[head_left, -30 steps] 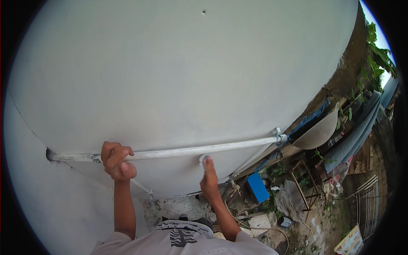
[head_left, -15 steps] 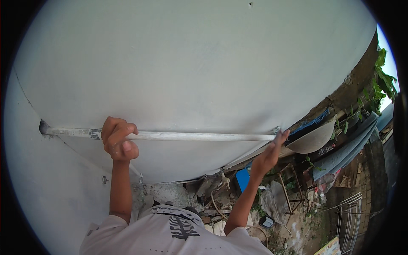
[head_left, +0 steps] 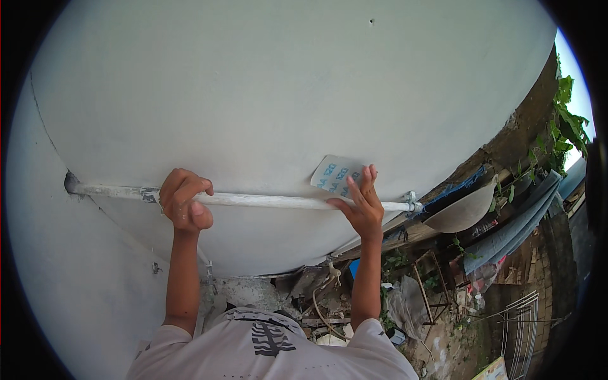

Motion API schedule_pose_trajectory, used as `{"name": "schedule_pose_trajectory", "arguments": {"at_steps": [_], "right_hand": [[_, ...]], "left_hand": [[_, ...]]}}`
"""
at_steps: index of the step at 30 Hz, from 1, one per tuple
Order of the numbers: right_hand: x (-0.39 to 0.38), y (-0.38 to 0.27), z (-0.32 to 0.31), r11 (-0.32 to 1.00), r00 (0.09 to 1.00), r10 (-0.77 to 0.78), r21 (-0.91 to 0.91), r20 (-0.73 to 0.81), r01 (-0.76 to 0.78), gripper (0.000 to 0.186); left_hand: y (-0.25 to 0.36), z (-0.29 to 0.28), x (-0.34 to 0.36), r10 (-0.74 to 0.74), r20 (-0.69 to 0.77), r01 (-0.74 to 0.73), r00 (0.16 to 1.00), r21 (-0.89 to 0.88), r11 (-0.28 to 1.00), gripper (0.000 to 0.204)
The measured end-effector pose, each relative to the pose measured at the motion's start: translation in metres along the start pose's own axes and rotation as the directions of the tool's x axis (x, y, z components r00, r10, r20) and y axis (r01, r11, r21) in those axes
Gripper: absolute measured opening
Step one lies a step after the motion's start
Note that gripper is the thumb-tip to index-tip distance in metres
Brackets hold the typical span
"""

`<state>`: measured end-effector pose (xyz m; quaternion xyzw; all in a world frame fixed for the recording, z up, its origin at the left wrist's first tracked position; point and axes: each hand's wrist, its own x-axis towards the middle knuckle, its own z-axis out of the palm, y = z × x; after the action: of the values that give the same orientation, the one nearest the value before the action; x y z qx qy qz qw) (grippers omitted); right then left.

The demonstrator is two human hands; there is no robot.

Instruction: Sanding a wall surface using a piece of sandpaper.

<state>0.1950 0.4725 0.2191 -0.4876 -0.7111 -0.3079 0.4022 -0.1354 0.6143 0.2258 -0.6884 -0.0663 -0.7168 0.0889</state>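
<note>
A white-painted pipe (head_left: 272, 201) runs sideways along the pale wall (head_left: 278, 107). My left hand (head_left: 185, 199) is curled around it near its left end, beside a grey, worn patch. Further right, my right hand (head_left: 362, 206) holds a piece of sandpaper (head_left: 335, 172) at the pipe. Its pale backing with blue print faces me and stands up above the pipe. The fingers lie over the sheet's right edge, with the thumb lower, across the pipe. Whatever part of the sandpaper lies behind the hand is hidden.
At the left, the pipe enters a dark hole (head_left: 72, 183) by the wall corner. A bracket (head_left: 412, 201) stands at its right end. Below right lie a whitish basin-like piece (head_left: 461, 212), a grey sheet (head_left: 513, 221), a wire rack (head_left: 522, 326) and rubble. Green leaves (head_left: 565, 107) hang far right.
My right hand has moved left along the pipe from its bracketed end, and the sandpaper has come into sight. My left hand keeps its hold; the view has shifted slightly.
</note>
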Motion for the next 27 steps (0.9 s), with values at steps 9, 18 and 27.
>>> {"name": "schedule_pose_trajectory", "arguments": {"at_steps": [9, 18, 27], "right_hand": [[0.002, 0.02, 0.003, 0.988, 0.991, -0.124, -0.102, -0.057, 0.118, 0.063], [0.012, 0.012, -0.002, 0.986, 0.989, -0.139, -0.088, 0.05, 0.143, 0.056], [0.033, -0.009, 0.003, 0.963, 0.961, -0.245, -0.082, 0.127, 0.256, 0.044]], "left_hand": [[-0.001, 0.005, 0.001, 0.0, -0.021, -0.001, 1.0, -0.047, 0.999, 0.027], [-0.002, 0.004, -0.001, -0.019, -0.034, 0.017, 0.999, -0.061, 0.998, 0.026], [-0.002, 0.003, -0.003, -0.028, -0.043, 0.025, 0.999, -0.067, 0.997, 0.026]]}}
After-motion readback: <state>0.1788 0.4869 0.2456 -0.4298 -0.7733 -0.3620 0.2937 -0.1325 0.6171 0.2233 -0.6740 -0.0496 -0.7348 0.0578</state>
